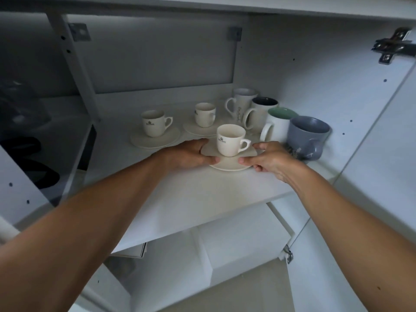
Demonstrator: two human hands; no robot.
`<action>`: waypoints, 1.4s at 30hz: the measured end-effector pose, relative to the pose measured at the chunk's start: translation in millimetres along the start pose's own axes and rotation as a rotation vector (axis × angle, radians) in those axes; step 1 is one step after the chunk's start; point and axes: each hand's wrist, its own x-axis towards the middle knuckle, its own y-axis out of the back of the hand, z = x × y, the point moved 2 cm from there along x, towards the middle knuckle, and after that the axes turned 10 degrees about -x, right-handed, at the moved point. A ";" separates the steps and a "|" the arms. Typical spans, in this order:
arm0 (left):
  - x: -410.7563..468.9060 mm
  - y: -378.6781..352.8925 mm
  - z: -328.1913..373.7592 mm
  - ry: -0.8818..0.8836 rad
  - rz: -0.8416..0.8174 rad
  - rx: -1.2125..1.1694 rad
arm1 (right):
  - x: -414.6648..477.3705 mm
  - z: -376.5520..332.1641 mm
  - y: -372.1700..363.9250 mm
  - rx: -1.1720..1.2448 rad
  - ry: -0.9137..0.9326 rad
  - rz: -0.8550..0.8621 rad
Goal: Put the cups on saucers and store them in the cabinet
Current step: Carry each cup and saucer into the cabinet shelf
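Arms (90,210) out, left hand (189,154) and right hand (267,158) pinch the saucer (229,165); bumping the 3 o'clock blue mug (306,136) could tip the cup (230,140).

Three white cups (230,140) stand upright on saucers (227,165) on the cabinet shelf (180,190).

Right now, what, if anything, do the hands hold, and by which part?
The left hand and right hand hold the saucer under the front cup by opposite edges.

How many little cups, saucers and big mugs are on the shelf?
Little cups: 3
Saucers: 3
Big mugs: 4
Total: 10
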 end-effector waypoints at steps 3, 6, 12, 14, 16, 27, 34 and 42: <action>10.0 4.1 -1.7 0.055 -0.009 0.093 | 7.0 -0.5 0.0 -0.032 0.008 0.004; 16.3 6.6 -5.5 0.050 -0.042 0.105 | 10.2 -0.6 0.0 -0.080 0.015 0.002; 25.4 9.8 -11.7 0.039 -0.056 0.183 | 13.3 0.3 2.3 -0.196 0.002 0.006; 27.5 10.1 -14.1 0.040 -0.040 0.226 | 16.3 0.5 3.0 -0.228 0.000 0.001; 28.3 9.2 -14.1 0.022 -0.021 0.246 | 18.8 0.5 3.1 -0.250 -0.004 -0.002; 16.5 6.8 -11.5 0.033 0.067 0.218 | 15.2 5.3 3.4 -0.205 0.042 0.100; -37.1 10.0 -1.8 0.031 0.173 0.315 | -31.1 -8.6 9.1 -0.586 0.239 0.161; -125.8 15.6 27.2 0.152 0.211 0.370 | -97.4 -31.2 11.6 -0.793 0.169 -0.028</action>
